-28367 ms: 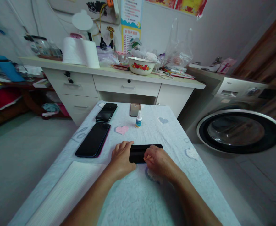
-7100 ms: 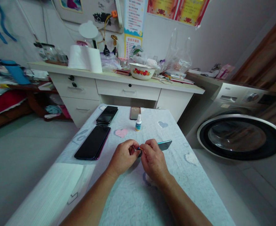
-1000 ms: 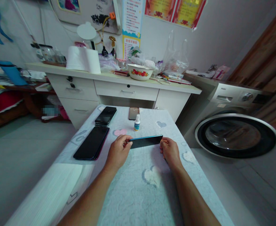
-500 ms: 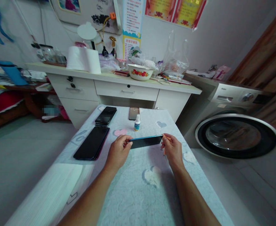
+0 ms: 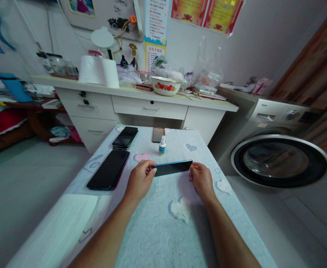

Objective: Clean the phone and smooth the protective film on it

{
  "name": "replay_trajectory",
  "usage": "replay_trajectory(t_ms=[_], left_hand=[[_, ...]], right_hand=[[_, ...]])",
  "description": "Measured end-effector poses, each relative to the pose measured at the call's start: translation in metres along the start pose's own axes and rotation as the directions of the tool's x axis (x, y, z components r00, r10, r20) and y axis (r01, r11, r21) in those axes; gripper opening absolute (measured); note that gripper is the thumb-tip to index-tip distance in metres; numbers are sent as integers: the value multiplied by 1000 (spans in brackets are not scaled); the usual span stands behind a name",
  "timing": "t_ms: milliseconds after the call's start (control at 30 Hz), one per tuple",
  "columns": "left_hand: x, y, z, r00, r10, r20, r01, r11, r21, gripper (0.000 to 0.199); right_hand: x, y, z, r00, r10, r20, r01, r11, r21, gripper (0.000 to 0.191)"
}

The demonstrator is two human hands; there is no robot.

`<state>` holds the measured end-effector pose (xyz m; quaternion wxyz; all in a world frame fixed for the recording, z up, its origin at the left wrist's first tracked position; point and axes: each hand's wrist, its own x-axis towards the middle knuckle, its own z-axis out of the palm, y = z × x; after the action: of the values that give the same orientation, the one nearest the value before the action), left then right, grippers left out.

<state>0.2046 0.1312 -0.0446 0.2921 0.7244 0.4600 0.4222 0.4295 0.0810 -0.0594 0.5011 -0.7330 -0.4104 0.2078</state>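
Note:
Tilted up on its long edge above the table, a dark phone (image 5: 172, 169) with a blue rim shows its black face towards me. My left hand (image 5: 140, 179) pinches its left end between thumb and fingers. Curled fingers of my right hand (image 5: 203, 179) are at the phone's right end; what they hold, if anything, is hidden. Beyond the phone stands a small white spray bottle (image 5: 162, 146) with a blue label. A larger black device (image 5: 108, 170) lies left of my left hand, and stacked dark phones (image 5: 125, 137) rest behind it.
Another phone (image 5: 158, 134) lies near the far edge of the cloth-covered table (image 5: 158, 230). Behind is a white desk (image 5: 149, 108) bearing a flowered bowl (image 5: 166, 86), paper rolls (image 5: 99, 71) and plastic bags. A washing machine (image 5: 281, 149) stands on the right.
My right hand has shifted slightly left and down at the phone's end. An orange piece that stuck out from its fingers is now tucked out of sight. The left hand stays in place.

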Motion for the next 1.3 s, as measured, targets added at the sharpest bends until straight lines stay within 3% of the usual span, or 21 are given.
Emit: replay_trajectory(t_ms=[100, 433, 633, 800, 1133, 1300], left_hand=[[0, -1, 0, 1000, 3, -5, -3, 1000, -1, 14], [-1, 0, -2, 1000, 18, -13, -17, 999, 30, 14], [-2, 1, -2, 1000, 9, -11, -9, 1000, 20, 14], [-1, 2, -3, 1000, 2, -14, -2, 1000, 29, 14], [-1, 1, -2, 1000, 12, -15, -11, 999, 40, 14], [-1, 0, -2, 999, 25, -22, -24, 999, 40, 15]], right_hand=[[-1, 0, -1, 997, 36, 65, -36, 999, 2, 32], [3, 1, 1, 992, 94, 90, -107, 983, 151, 31], [1, -7, -1, 997, 55, 57, -71, 935, 347, 36], [-1, -13, -2, 1000, 11, 20, -18, 926, 376, 36], [1, 0, 1, 997, 44, 64, -54, 985, 162, 36], [2, -2, -3, 997, -63, 45, 68, 992, -111, 29]])
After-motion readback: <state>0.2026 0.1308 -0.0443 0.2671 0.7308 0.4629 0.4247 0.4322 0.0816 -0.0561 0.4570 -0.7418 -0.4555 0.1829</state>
